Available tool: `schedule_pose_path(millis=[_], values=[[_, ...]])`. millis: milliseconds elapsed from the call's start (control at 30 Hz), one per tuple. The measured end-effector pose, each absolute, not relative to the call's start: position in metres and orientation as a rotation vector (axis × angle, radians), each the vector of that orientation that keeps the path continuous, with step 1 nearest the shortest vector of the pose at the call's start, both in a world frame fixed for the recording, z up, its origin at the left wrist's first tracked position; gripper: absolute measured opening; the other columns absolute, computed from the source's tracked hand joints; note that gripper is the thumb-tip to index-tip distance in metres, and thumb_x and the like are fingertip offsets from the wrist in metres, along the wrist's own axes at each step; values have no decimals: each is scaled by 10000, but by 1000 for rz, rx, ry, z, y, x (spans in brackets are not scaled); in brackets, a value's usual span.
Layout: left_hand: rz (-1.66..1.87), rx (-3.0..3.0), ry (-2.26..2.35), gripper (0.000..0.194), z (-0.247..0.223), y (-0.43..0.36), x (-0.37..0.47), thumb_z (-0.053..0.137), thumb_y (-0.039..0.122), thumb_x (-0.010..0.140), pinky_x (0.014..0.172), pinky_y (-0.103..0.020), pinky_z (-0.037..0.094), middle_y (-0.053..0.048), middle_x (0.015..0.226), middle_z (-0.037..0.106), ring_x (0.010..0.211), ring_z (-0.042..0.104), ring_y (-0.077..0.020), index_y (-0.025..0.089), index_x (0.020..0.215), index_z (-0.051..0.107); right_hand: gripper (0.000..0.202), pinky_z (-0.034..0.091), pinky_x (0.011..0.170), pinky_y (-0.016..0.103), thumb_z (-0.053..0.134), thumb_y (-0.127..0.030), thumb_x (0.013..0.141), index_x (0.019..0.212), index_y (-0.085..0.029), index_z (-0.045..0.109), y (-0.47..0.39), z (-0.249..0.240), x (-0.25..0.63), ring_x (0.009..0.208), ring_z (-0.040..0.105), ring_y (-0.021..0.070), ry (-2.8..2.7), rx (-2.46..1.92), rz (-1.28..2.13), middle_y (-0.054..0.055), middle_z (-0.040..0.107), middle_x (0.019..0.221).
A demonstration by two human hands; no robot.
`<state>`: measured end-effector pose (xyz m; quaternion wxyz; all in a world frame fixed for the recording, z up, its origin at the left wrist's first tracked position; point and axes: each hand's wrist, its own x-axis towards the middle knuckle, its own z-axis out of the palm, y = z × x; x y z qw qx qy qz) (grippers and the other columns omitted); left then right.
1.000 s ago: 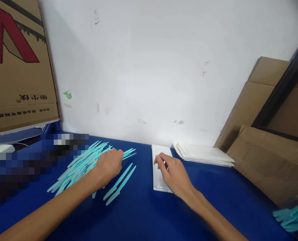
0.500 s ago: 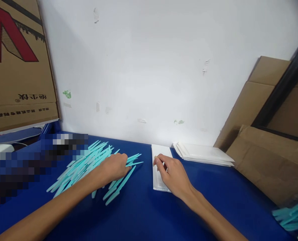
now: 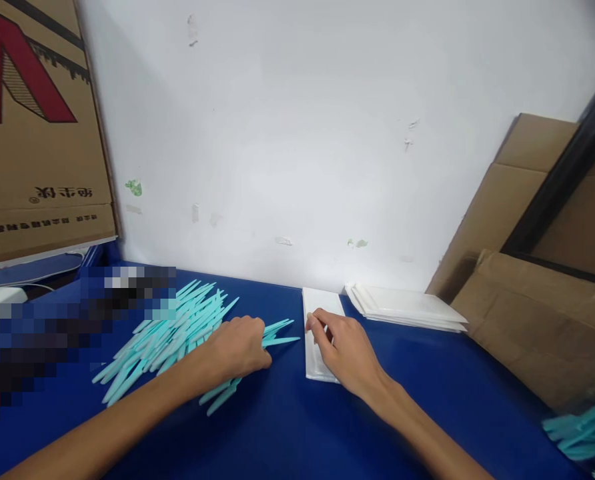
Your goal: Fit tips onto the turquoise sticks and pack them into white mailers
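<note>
A small bundle of turquoise sticks (image 3: 281, 338) is held in the left hand (image 3: 240, 347), left of the middle of the blue table (image 3: 277, 440). The fingers are curled closed around the bundle, and its tapered far ends are pointed rightward, toward the white packet (image 3: 322, 367). Wider blade ends (image 3: 222, 399) are seen below the hand on its near side; whether these are gripped too or lie under the hand cannot be told. Just left of the hand, a loose heap (image 3: 165, 337) of the same sticks is spread on the table, mostly slanted from near left to far right, and is partly covered by the forearm.

The white packet is laid flat right of the middle, its near right part hidden by the right hand (image 3: 345, 343). There the fingers are bent, with thumb and forefinger tips brought narrowly together over the packet's left edge; whether anything is pinched cannot be told. Farther right, a stack of white packets (image 3: 407, 308) is placed beside the wall (image 3: 297, 133). At the right edge, a bunch of turquoise sticks (image 3: 585, 427) is seen near leaning cardboard (image 3: 532, 327). A printed cardboard box (image 3: 42, 153) is set at the far left.
</note>
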<state>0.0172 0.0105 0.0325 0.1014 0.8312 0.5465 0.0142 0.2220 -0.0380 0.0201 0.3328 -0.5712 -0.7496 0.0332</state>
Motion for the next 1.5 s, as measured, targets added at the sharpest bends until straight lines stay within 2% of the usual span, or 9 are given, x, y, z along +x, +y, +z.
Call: schedule_pose_path(millis=[333, 533, 700, 900, 1033, 1167, 1267, 1400, 1500], values=[[183, 2390, 1666, 29, 29, 5, 22, 591, 220, 695, 767, -403, 483, -151, 836, 703, 864, 680, -336, 191, 691, 593, 385, 313, 575, 281, 363, -414, 1040, 845, -247, 651, -38, 20, 223, 542, 554, 159, -1976, -1507, 70, -12, 673, 703], [326, 2204, 1599, 191, 26, 13, 20, 591, 338, 710, 668, -399, 449, -116, 735, 636, 749, 643, -335, 215, 634, 467, 394, 322, 577, 280, 355, -409, 1045, 832, -235, 636, -40, 21, 221, 554, 563, 155, -1973, -1482, 50, -5, 672, 706], [458, 1872, 1346, 278, 34, 24, 20, 444, 478, 821, 561, -315, 434, -43, 705, 584, 653, 602, -228, 224, 710, 421, 376, 340, 596, 264, 351, -388, 1051, 854, -230, 629, -43, 24, 218, 583, 578, 147, -1958, -1430, 52, -10, 682, 746], [590, 1534, 953, 208, 37, 21, 32, 391, 393, 859, 690, -301, 536, -65, 823, 648, 707, 665, -175, 207, 770, 425, 370, 323, 588, 263, 339, -380, 1057, 854, -229, 609, -46, 23, 217, 574, 546, 139, -1975, -1417, 37, -22, 640, 722], [775, 1512, 845, 297, 32, 15, 39, 385, 481, 945, 634, -293, 498, -8, 792, 591, 609, 607, -142, 199, 880, 454, 359, 318, 578, 267, 331, -377, 1058, 845, -230, 579, -46, 23, 217, 579, 537, 139, -1982, -1423, 39, -30, 619, 714], [1040, 1656, 814, 292, 26, 10, 41, 392, 504, 995, 651, -264, 429, 65, 707, 470, 596, 511, -115, 222, 988, 468, 303, 367, 609, 274, 328, -370, 1060, 972, -250, 593, -48, 24, 216, 615, 562, 143, -1969, -1399, 67, -29, 650, 791], [1174, 1913, 811, 282, 19, 4, 42, 388, 486, 1015, 645, -266, 399, 65, 696, 473, 612, 471, -122, 222, 991, 484, 262, 427, 639, 285, 362, -402, 1049, 1137, -271, 572, -50, 25, 215, 645, 583, 140, -1948, -1371, 97, -21, 660, 896], [1166, 2021, 794, 247, 7, -2, 46, 386, 442, 1026, 653, -266, 400, 51, 759, 510, 652, 477, -124, 217, 973, 474, 463, 516, 768, 331, 503, -489, 982, 1396, -294, 435, -54, 26, 214, 928, 634, 197, -1965, -1300, 98, 40, 617, 1160], [1170, 2013, 788, 218, -1, -2, 50, 405, 414, 1019, 669, -268, 413, 37, 809, 528, 694, 485, -127, 216, 946, 460, 495, 526, 880, 386, 557, -507, 952, 1391, -298, 463, -54, 25, 213, 1076, 607, 238, -2013, -1283, 101, 65, 563, 1263]])
